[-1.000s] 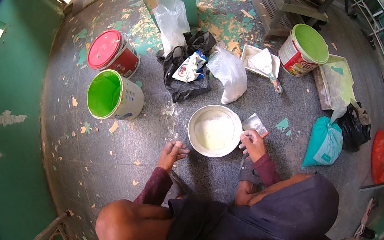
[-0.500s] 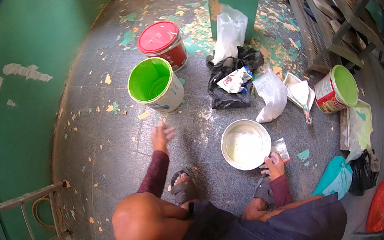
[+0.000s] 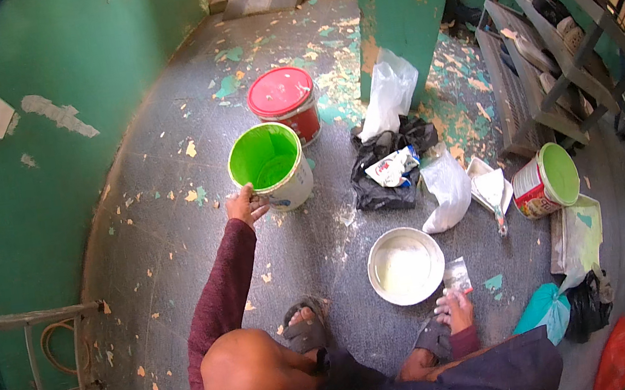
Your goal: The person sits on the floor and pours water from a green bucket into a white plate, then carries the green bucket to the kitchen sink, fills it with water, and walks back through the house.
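Note:
My left hand reaches forward and grips the near rim of an open white bucket of green paint. My right hand rests low by my sandalled foot, fingers spread, touching the edge of a small clear packet that lies on the floor. Just left of that packet stands a round metal bowl holding white powder or paste. I am squatting, and both knees and sandals show at the bottom of the view.
A red-lidded bucket stands behind the green one. A black bag with packets, a white plastic bag, a scraper and a tilted paint can lie right. A metal rack, a green pillar and a metal frame border the floor.
My left hand left the bowl's side and stretched forward-left to the green bucket's rim. My right hand let the packet down beside the bowl. The view swung left.

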`<state>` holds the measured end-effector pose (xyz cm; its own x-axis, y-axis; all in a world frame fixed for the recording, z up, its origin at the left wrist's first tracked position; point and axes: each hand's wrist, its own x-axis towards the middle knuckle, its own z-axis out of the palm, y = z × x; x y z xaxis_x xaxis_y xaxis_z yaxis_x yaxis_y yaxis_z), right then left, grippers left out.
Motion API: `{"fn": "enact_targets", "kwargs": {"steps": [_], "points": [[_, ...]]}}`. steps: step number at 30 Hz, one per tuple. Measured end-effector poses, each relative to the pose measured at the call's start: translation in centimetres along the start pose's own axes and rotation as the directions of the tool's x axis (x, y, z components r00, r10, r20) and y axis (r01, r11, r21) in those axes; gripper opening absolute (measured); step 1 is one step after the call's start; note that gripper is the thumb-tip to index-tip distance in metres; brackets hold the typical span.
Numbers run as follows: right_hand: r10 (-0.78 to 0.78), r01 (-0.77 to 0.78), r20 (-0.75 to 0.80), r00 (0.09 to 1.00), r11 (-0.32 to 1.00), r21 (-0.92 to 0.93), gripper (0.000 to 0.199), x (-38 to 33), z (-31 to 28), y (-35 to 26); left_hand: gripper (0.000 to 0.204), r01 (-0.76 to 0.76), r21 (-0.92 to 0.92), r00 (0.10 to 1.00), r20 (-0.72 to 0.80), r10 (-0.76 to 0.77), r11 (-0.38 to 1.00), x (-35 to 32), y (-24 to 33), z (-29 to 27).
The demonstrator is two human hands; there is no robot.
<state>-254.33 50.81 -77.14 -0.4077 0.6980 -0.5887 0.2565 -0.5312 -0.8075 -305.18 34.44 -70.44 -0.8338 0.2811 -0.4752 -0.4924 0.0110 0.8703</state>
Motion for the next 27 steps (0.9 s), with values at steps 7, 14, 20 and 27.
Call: {"fn": "enact_targets", "kwargs": {"steps": [7,14,20,27], "points": [[0.042,-0.041,0.091,0.995,0.999,-0.019,0.032,-1.8,0.2,-0.6,0.036,0.047,0.038,0.999,-0.01,-0.046,0.998,-1.3,0.4,-0.2],[0.034,-0.032,0.137,0.99,0.999,-0.015,0.035,-3.0,0.0,-2.3,0.025,0.037,-0.215,0.984,0.176,0.002,0.976,-5.1,-1.1,-3.7],[0.033,-0.043,0.175,0.984,0.998,0.053,0.033,-2.8,0.1,-3.0,0.023,-0.026,-0.206,0.967,0.242,0.077,0.978,-9.2,-1.3,-4.1],[0.057,-0.063,0.204,0.977,0.998,0.022,0.035,-3.1,0.6,-2.7,0.019,-0.001,-0.176,0.98,0.197,0.036,0.984,-9.4,-3.6,-4.4]]}}
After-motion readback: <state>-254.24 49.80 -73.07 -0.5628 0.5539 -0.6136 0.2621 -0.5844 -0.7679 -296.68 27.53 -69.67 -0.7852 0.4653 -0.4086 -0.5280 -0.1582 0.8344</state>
